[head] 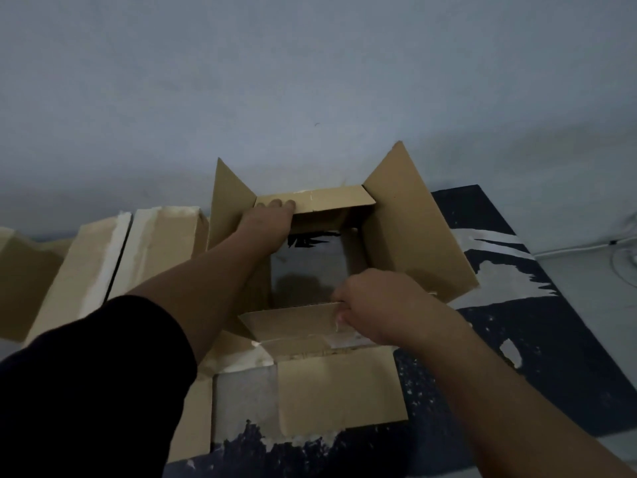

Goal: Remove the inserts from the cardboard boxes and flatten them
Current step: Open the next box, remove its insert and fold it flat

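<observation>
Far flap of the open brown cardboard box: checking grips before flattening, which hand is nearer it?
Left. The left hand holds the brown cardboard box's far flap, fingers hooked over it; the right hand pinches the near flap, across the opening.

I see a cardboard box [413,229] of matt brown board, its flaps rough and whitish where tape has torn the paper skin. Flattened cardboard [165,239] on the left has the same dull, streaked finish. The dark floor sheet [558,367] looks worn, with pale flaked patches. The wall [310,81] is matt paint, the sleeve [86,391] black cloth.
</observation>
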The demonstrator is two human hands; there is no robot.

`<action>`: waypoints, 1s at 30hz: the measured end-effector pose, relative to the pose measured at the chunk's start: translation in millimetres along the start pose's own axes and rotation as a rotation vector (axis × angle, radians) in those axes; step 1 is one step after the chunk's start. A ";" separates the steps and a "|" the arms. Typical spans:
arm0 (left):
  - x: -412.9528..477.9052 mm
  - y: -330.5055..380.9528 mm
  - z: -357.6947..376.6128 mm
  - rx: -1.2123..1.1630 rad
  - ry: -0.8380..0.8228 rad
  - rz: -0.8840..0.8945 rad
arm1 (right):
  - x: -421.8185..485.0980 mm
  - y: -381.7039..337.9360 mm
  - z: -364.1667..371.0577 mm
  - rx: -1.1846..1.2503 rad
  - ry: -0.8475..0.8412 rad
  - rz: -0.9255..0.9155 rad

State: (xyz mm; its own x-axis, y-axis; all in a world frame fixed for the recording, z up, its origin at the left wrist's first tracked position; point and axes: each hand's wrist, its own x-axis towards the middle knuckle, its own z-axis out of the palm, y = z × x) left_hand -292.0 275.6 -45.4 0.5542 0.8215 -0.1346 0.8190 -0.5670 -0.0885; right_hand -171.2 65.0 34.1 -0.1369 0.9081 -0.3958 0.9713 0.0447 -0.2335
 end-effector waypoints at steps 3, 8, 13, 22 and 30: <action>1.0 -5.4 -26.5 -0.134 0.097 -0.045 | -7.5 1.1 -3.4 -0.043 0.082 -0.008; 0.2 -11.8 -71.9 -0.201 0.233 -0.066 | -24.2 10.9 -18.7 -0.122 0.153 0.045; -11.4 -12.6 -102.0 -0.281 0.325 -0.136 | -50.1 28.1 -40.2 -0.215 0.294 0.110; -41.9 20.9 -136.2 -0.365 0.343 -0.347 | -80.0 103.5 -63.6 -0.198 0.428 0.202; -76.0 37.7 -133.4 -0.864 0.323 -0.590 | -84.2 169.6 -63.9 -0.040 0.394 0.292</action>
State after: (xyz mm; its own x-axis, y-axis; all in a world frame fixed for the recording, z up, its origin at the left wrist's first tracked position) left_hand -283.4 200.0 93.1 -0.0496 0.9985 -0.0224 0.7266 0.0515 0.6851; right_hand 17.5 22.7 84.6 0.2182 0.9733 -0.0717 0.9661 -0.2259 -0.1253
